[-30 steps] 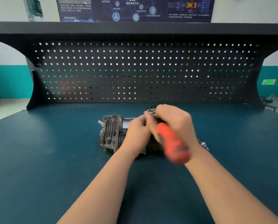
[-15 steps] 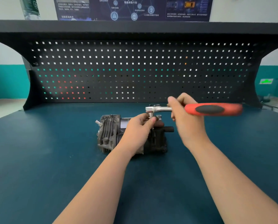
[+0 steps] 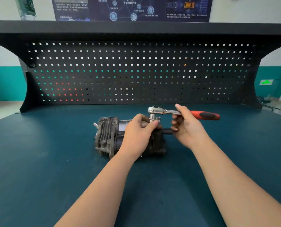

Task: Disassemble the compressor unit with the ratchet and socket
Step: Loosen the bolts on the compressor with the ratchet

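pinching socket (image 3: 151, 119), left hand (image 3: 139, 133); right hand (image 3: 186, 126) grips ratchet (image 3: 177, 113).

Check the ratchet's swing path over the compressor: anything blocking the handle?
Nothing visible blocks it. The ratchet sits on the socket above the compressor, handle pointing right over bare bench. The right hand holds its shank; the left hand steadies the socket, below the handle.

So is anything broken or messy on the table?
Nothing stands out. The compressor lies on its side on the workbench, grimy but not visibly broken. The left hand steadies it while the right hand holds the ratchet, its socket on top. No spills.
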Action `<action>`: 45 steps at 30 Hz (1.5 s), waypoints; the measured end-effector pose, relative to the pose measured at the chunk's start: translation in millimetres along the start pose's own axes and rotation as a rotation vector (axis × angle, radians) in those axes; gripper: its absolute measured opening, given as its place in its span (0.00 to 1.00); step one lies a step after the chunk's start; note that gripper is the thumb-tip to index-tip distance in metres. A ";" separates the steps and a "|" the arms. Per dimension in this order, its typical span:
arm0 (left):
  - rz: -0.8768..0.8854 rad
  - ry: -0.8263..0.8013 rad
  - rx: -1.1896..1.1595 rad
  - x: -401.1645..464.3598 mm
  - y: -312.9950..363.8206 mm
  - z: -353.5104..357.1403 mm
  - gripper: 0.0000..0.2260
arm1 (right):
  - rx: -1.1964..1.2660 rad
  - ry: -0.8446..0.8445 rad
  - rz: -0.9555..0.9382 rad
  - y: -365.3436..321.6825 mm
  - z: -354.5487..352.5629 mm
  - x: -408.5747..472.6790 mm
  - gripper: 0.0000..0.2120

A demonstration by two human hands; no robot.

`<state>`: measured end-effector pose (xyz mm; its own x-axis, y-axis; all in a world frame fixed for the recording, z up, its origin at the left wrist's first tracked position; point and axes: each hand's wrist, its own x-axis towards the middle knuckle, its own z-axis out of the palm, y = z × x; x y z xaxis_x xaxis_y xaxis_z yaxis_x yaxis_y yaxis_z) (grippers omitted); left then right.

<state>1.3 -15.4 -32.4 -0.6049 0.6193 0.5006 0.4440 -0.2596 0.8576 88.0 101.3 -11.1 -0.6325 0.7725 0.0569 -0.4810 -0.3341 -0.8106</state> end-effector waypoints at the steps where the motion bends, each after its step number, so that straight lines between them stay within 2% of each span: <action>1: -0.005 -0.006 0.005 0.8 -0.6 -1.3 0.05 | 0.040 0.024 -0.042 1.2 4.9 -1.1 0.10; 3: -0.021 -0.016 0.017 2.4 0.0 -3.0 0.06 | -0.070 0.075 -0.304 0.1 16.7 -9.9 0.16; 5: -0.026 -0.023 0.021 3.3 0.1 -3.5 0.05 | -0.465 0.110 -0.750 0.9 25.9 -26.5 0.18; 7: 0.011 -0.017 0.017 1.2 2.6 -4.0 0.06 | -0.827 0.008 -1.243 4.0 33.1 -45.2 0.18; 9: 0.053 0.010 0.009 -1.8 3.2 -5.4 0.14 | -1.053 -0.134 -1.578 7.9 35.7 -52.2 0.17; 10: 0.054 0.013 -0.002 -2.4 2.9 -6.1 0.14 | -1.060 -0.163 -1.580 7.2 35.9 -51.1 0.17; 11: 0.040 0.003 -0.022 -2.6 3.5 -6.3 0.11 | -0.984 -0.164 -1.450 4.2 34.7 -47.0 0.17; 14: -0.035 -0.006 -0.078 -1.2 3.6 -2.8 0.05 | -0.561 -0.002 -0.766 -9.6 22.9 -30.9 0.18; 16: -0.058 0.012 -0.105 -0.7 3.6 0.8 0.04 | -0.140 -0.006 -0.295 -10.0 8.3 -13.6 0.17; 17: -0.062 0.013 -0.118 -0.7 3.1 1.9 0.04 | 0.011 -0.026 -0.118 -7.1 2.6 -5.1 0.15; 19: -0.072 0.009 -0.137 -1.3 3.0 0.8 0.04 | 0.097 -0.048 0.025 0.9 -1.2 4.0 0.12; 21: -0.074 -0.011 -0.133 -0.1 2.1 -4.0 0.05 | 0.087 -0.031 -0.010 4.7 4.6 5.2 0.11; 23: -0.080 -0.042 -0.103 1.3 1.4 -8.8 0.07 | 0.006 0.027 -0.180 -0.1 14.4 -2.5 0.12; 26: -0.087 -0.048 -0.087 2.3 2.4 -10.4 0.08 | -0.467 0.056 -0.750 -3.1 28.4 -27.2 0.17; 28: -0.041 -0.026 -0.040 1.1 5.3 -8.6 0.15 | -0.810 -0.063 -1.173 2.3 38.4 -49.8 0.18; 29: -0.021 -0.008 -0.012 -0.4 6.6 -8.1 0.19 | -0.933 -0.147 -1.334 5.5 40.2 -55.5 0.18; 30: -0.010 0.007 -0.002 -1.6 6.6 -8.0 0.22 | -0.993 -0.204 -1.414 7.4 40.3 -56.7 0.18; 31: -0.006 0.011 -0.021 -2.2 6.9 -7.8 0.22 | -0.979 -0.224 -1.380 5.9 39.7 -54.5 0.18; 32: -0.006 0.003 -0.056 -2.3 6.2 -8.0 0.19 | -0.895 -0.196 -1.254 1.9 37.6 -49.0 0.18; 34: -0.021 -0.006 -0.083 -1.8 6.1 -7.2 0.10 | -0.632 -0.076 -0.899 -7.9 29.9 -33.5 0.18; 37: -0.043 0.015 -0.097 -0.7 5.7 -3.9 0.05 | -0.020 -0.021 -0.231 -7.6 9.9 -4.7 0.16; 39: -0.068 0.006 -0.121 -0.8 5.5 -3.6 0.04 | 0.101 -0.001 -0.001 1.8 2.1 6.5 0.13; 40: -0.082 -0.009 -0.131 -0.4 5.7 -4.2 0.04 | 0.104 0.009 0.023 6.8 2.1 9.4 0.12; 42: -0.101 -0.037 -0.110 0.6 5.5 -6.6 0.05 | 0.109 0.042 -0.047 8.7 9.9 4.6 0.11; 44: -0.106 -0.038 -0.076 2.0 5.3 -8.5 0.06 | 0.039 0.069 -0.253 1.1 20.0 -6.9 0.13; 45: -0.106 -0.031 -0.062 1.9 6.5 -8.5 0.06 | -0.104 0.078 -0.408 -3.2 25.1 -14.6 0.15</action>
<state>-2.6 -22.1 -24.9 -0.6250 0.6679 0.4041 0.3368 -0.2363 0.9114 83.5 77.6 5.3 -0.3531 0.8701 0.3440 -0.6157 0.0608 -0.7857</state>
